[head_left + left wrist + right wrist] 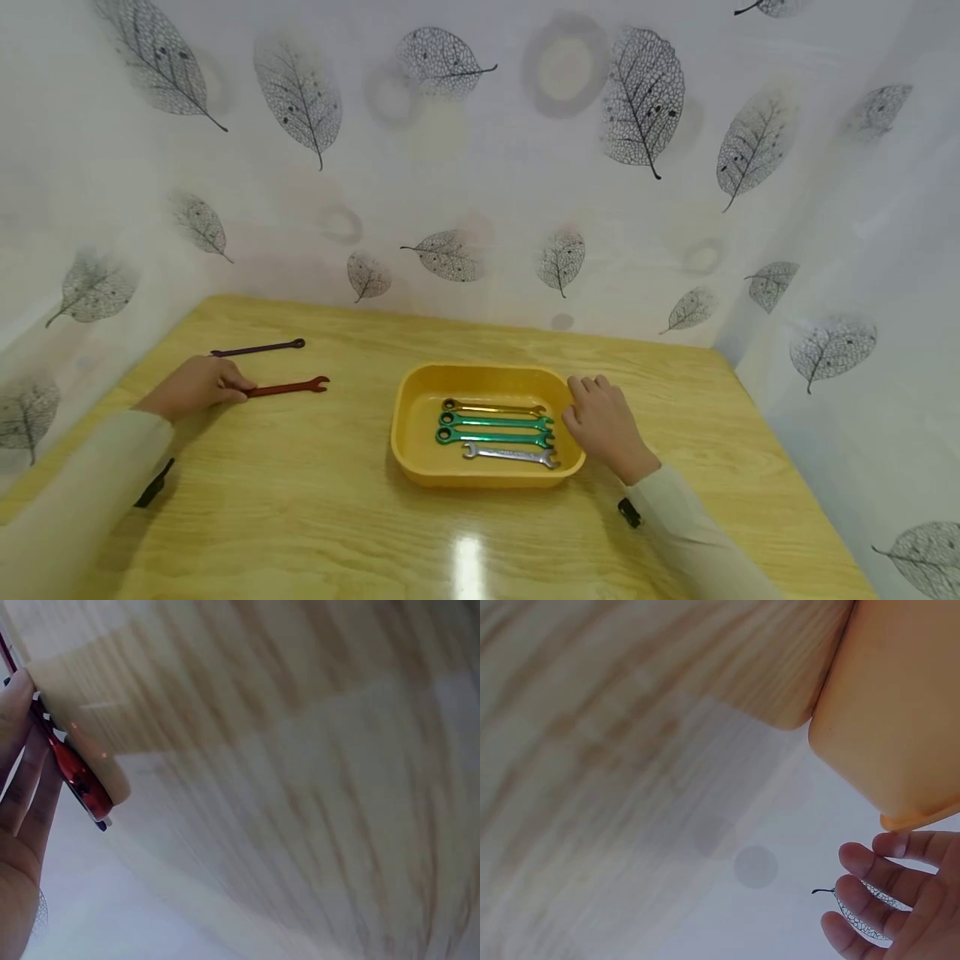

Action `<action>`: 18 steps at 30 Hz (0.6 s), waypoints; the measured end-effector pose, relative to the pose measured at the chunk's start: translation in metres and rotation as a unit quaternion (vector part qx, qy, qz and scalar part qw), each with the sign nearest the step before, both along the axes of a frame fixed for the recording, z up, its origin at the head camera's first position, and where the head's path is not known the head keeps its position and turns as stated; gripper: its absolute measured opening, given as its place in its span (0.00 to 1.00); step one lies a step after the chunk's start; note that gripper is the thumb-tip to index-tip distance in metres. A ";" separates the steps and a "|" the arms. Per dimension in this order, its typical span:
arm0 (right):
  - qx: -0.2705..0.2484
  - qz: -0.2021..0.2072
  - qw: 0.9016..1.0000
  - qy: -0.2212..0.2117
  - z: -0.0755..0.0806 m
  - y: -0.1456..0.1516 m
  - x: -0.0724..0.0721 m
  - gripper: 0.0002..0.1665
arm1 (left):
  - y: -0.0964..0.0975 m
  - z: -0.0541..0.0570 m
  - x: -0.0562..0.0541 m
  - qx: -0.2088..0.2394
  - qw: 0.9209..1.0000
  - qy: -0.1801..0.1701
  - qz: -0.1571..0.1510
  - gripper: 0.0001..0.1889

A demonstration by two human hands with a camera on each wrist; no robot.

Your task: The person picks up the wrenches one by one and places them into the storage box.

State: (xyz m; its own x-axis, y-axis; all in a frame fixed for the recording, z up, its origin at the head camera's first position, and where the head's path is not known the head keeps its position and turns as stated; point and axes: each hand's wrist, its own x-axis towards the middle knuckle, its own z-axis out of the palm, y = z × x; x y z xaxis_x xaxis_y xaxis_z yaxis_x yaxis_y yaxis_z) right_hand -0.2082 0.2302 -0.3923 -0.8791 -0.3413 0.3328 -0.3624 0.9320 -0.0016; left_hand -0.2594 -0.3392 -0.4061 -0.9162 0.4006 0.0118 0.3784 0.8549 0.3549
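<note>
My left hand [204, 385] pinches one end of a red wrench [291, 387] at the left of the table. In the left wrist view, the shiny red wrench [81, 778] lies along the fingers. Just behind it is a dark purple wrench [258, 348]. My right hand [603, 421] holds the right rim of a yellow plastic tray [420, 480], its thumb on the inner side. Its fingers [870, 900] are loosely bent in the right wrist view, one touching the rim. Inside the tray lie a gold wrench [495, 408], two green wrenches [495, 437] and a silver wrench [510, 455], roughly parallel.
The light wood-grain table [322, 517] carries the tray near its middle. A pale curtain [480, 183] printed with leaves hangs behind the table and along both sides. Dark straps [628, 512] show at the sleeves.
</note>
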 end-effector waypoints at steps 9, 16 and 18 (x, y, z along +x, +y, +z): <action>0.007 -0.011 1.000 -0.010 -0.004 0.000 0.002 0.08 | 0.001 -0.004 0.003 0.000 0.999 0.043 -0.008 0.05; 0.006 -0.010 1.000 -0.009 -0.003 0.000 0.001 0.06 | 0.001 -0.005 0.001 -0.002 0.999 0.045 -0.010 0.03; 0.003 -0.011 1.000 -0.010 -0.003 0.000 0.000 0.05 | 0.001 -0.004 0.001 -0.001 0.999 0.045 -0.009 0.03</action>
State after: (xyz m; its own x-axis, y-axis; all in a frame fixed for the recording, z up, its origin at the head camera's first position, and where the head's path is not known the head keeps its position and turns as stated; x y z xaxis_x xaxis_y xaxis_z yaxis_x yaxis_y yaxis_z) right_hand -0.2078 0.2306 -0.3949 -0.8929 -0.3247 0.3119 -0.3425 0.9395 -0.0026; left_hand -0.2586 -0.3384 -0.4106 -0.9042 0.4172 0.0917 0.4237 0.8487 0.3166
